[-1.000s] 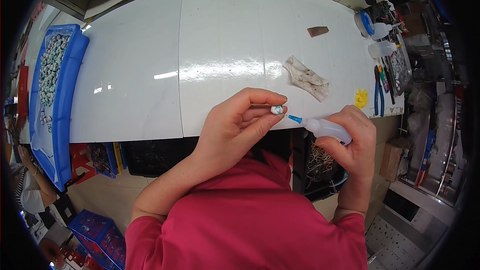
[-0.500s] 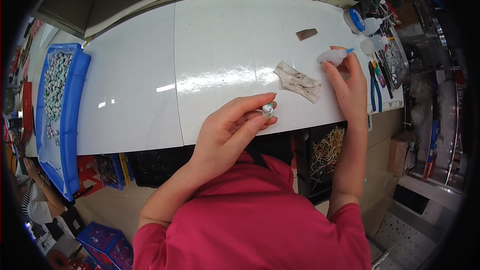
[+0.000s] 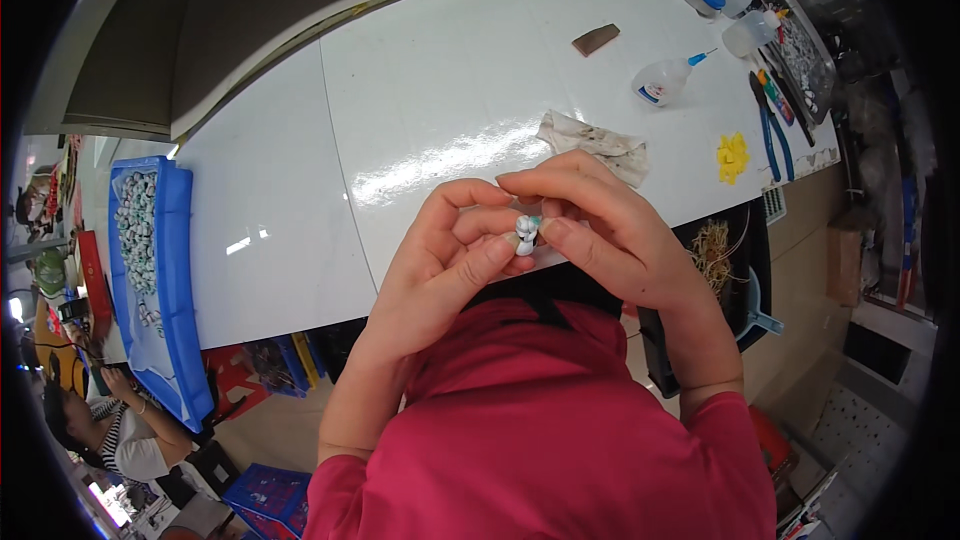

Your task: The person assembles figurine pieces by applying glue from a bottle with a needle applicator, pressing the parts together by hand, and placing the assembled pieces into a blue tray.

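Note:
A small white piece with green and dark marks is pinched between my two hands, above the near edge of the white table. My left hand has it between thumb and fingers from the left. From the right, the thumb and fingers of my right hand close on it too. Fingers cover part of the piece, so its exact kind does not show. Just beyond my right hand lies a stained whitish cloth. Farther off, a clear squeeze bottle with a blue needle tip is on the table.
A blue tray of small white-green pieces sits at the left. A brown block, yellow bits, pliers and another squeeze bottle are at the right. More pieces lie on the shelf. Another person works at far left.
My right hand has let go of the squeeze bottle, which now rests on the table. It has come left to the small piece in my left hand. The whole view has turned somewhat.

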Tool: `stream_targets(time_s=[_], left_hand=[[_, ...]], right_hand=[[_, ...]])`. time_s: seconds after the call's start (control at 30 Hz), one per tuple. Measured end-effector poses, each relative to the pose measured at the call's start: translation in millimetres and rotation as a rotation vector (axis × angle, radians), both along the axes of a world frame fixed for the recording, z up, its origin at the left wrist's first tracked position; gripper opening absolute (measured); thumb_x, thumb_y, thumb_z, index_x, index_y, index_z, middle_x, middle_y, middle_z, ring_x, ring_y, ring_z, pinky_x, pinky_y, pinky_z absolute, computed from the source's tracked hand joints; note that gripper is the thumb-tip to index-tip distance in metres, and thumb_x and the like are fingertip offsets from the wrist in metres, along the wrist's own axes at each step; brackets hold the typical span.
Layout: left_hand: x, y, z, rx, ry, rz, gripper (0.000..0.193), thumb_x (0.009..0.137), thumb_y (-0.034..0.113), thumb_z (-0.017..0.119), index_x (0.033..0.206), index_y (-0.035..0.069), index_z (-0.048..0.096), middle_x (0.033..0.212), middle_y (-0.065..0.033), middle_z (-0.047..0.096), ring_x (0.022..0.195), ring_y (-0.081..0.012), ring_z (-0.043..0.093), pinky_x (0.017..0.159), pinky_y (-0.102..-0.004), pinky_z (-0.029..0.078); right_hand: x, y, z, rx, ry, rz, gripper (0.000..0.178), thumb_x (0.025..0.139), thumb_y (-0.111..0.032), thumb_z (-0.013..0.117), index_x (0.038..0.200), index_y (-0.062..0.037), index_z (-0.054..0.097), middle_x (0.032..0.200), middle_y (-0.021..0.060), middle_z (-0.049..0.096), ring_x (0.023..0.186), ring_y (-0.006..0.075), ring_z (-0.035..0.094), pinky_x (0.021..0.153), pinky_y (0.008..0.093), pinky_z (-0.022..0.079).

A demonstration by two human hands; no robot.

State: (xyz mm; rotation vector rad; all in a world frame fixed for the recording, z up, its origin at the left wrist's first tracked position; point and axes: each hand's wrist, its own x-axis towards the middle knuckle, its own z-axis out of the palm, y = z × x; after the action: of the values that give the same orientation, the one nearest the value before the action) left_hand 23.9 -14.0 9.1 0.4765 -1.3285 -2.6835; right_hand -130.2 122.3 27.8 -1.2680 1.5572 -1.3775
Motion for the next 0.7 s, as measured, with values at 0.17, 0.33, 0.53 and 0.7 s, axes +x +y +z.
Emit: stream_targets(time_s=[0.17,0.33,0.53,0.7], left_hand=[[-3,-3,11,0.03,-0.012,-0.019,0.052,0.094,0.008,0.053,0.138,0.007,0.026,0.106,-0.0144,0.06,0.093,-0.0181,0.063,0.087,-0.0307,0.051],[-8,-4,15,0.061,-0.046,-0.046,0.062,0.095,0.012,0.051,0.145,0.009,0.015,0.109,-0.0135,0.058,0.096,-0.0204,0.063,0.086,-0.0319,0.052],[-12,-2,15,0.05,-0.064,-0.052,0.053,0.096,0.014,0.05,0.143,0.007,0.025,0.11,-0.01,0.057,0.095,-0.0184,0.063,0.085,-0.0314,0.052],[-13,2,15,0.043,-0.06,-0.034,0.051,0.096,0.014,0.051,0.141,0.006,0.028,0.107,-0.01,0.058,0.095,-0.017,0.063,0.086,-0.0304,0.052]], right_hand=[[-4,1,-5,0.016,-0.189,-0.005,0.03,0.09,-0.009,0.051,0.118,-0.0027,0.059,0.101,0.0065,0.052,0.09,0.013,0.052,0.079,0.0235,0.042],[-4,3,-5,-0.018,-0.148,0.038,0.023,0.085,-0.002,0.054,0.106,-0.0003,0.062,0.098,0.0058,0.051,0.089,0.0131,0.052,0.078,0.0239,0.042],[-2,3,-12,-0.093,-0.046,-0.054,0.021,0.084,-0.007,0.058,0.104,-0.0045,0.063,0.099,0.0047,0.054,0.085,0.0121,0.054,0.071,0.0233,0.044],[3,7,-14,-0.108,-0.052,-0.08,0.025,0.081,-0.005,0.059,0.106,-0.0044,0.062,0.099,0.0049,0.053,0.085,0.0122,0.055,0.071,0.024,0.047]])
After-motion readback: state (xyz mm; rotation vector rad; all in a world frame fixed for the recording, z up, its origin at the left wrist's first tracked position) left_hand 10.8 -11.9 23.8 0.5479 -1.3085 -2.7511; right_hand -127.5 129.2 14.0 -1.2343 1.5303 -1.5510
